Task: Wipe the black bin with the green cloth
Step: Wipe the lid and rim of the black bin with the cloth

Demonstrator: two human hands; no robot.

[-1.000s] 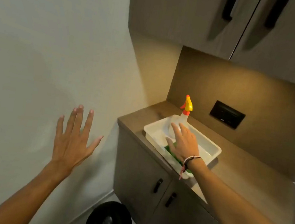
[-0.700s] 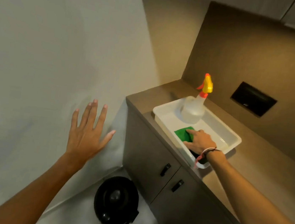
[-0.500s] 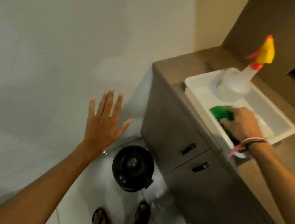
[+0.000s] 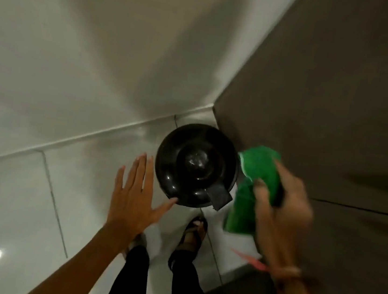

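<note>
The round black bin [image 4: 195,165] stands on the white floor in the corner between the wall and the cabinet, seen from above with its glossy lid shut. My right hand [image 4: 280,211] is shut on the green cloth [image 4: 252,178], which hangs crumpled just right of the bin, apart from it. My left hand [image 4: 134,193] is open with fingers spread, just left of the bin, its thumb tip close to the bin's rim. The right hand is blurred by motion.
A brown cabinet front [image 4: 338,115] rises on the right, close against the bin. The white wall [image 4: 90,48] meets the tiled floor [image 4: 22,199] behind the bin. My feet in sandals [image 4: 192,234] stand just in front of the bin.
My right hand lifted the green cloth out of the white tray and brought it down beside the bin. The view tilted down to the floor; my left hand lowered toward the bin.
</note>
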